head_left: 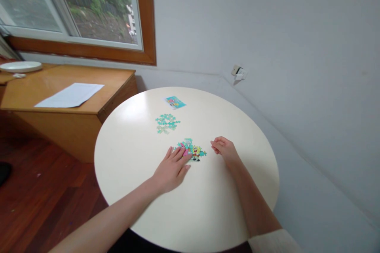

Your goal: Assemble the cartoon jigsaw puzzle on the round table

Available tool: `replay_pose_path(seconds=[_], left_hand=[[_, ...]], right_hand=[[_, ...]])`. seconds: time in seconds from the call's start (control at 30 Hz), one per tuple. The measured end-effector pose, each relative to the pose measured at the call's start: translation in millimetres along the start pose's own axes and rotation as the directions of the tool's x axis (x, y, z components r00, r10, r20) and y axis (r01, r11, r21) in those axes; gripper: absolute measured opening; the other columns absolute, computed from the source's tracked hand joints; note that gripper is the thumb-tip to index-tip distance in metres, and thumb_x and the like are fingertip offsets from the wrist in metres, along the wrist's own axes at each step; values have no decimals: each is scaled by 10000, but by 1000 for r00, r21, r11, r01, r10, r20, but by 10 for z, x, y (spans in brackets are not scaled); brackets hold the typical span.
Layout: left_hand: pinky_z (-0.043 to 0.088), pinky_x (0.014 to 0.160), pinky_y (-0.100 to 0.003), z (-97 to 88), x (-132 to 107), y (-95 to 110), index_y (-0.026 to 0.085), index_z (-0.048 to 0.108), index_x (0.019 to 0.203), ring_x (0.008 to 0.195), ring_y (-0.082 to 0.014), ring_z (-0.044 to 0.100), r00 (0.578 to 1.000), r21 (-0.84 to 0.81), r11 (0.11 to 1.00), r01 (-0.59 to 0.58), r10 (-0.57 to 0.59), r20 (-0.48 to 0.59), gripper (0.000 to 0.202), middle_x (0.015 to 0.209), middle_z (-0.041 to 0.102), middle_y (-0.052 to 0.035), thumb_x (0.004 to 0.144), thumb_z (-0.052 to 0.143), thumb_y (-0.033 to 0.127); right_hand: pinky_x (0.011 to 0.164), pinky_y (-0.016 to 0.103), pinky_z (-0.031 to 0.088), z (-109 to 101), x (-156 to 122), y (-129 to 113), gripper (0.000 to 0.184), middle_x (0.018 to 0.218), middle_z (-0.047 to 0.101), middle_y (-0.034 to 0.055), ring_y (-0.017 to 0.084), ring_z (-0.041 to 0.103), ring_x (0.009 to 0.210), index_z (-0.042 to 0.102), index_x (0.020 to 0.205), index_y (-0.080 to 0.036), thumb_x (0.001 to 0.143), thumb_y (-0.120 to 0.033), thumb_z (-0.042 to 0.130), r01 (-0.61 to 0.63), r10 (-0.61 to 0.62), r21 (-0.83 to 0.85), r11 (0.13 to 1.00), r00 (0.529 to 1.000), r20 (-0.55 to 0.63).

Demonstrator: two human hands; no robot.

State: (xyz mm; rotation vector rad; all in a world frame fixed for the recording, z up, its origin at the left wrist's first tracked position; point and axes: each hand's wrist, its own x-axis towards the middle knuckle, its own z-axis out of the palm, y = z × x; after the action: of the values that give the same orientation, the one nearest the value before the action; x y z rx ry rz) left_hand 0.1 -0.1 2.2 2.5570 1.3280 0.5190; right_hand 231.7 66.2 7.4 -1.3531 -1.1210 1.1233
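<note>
A partly joined jigsaw puzzle (196, 151) with a yellow sponge figure and a pink figure lies flat on the round table. Over its left side rests my left hand (172, 169), fingers spread and flat, hiding part of the picture. To the right of the puzzle, my right hand (224, 148) is apart from it, fingers curled and thumb tip against the forefinger. Anything in that pinch is too small or hidden to make out. Farther back sits a cluster of loose teal puzzle pieces (167, 122).
A small reference picture card (175, 102) lies near the back of the round white table (118, 158). At left, a wooden desk (115, 81) bears a sheet of paper (71, 95) and a white plate (20, 66). The wall socket (239, 72) and wall stand behind and right.
</note>
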Motion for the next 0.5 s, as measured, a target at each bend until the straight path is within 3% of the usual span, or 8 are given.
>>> replay_pose_path(seconds=[0.13,0.3,0.4,0.5], left_hand=[[158,1090,-520,-35,10,13,207,452,1288,1326,-238,281,1000,-82,996,28,-29,-2,433,1389,404,-108,915,300,366],[215,1073,-512,-58,39,12,181,532,1172,1242,-227,409,992,-256,965,55,-81,-93,350,1269,524,-127,885,358,279],[280,1052,-465,-72,65,-27,190,582,1058,1170,-213,476,977,-367,929,51,-123,-176,290,1183,580,-112,869,369,244],[394,961,-373,-129,87,-104,179,606,965,1067,-199,538,930,-470,878,91,-244,-276,274,1101,611,-107,854,365,249]], right_hand=[[418,207,303,3,-28,-46,413,466,543,-32,64,411,409,500,605,-171,445,-451,760,-11,11,4,1000,1000,4],[419,215,314,9,-22,-30,409,471,540,-30,75,416,415,498,620,-177,461,-459,750,9,-9,-9,1000,999,-39],[424,222,320,43,-14,9,390,450,513,-40,83,415,414,489,624,-186,497,-473,719,79,-85,-54,995,991,-104],[454,234,354,117,-28,42,321,476,503,-41,96,441,445,489,631,-191,560,-450,666,206,-230,-165,965,962,-144]])
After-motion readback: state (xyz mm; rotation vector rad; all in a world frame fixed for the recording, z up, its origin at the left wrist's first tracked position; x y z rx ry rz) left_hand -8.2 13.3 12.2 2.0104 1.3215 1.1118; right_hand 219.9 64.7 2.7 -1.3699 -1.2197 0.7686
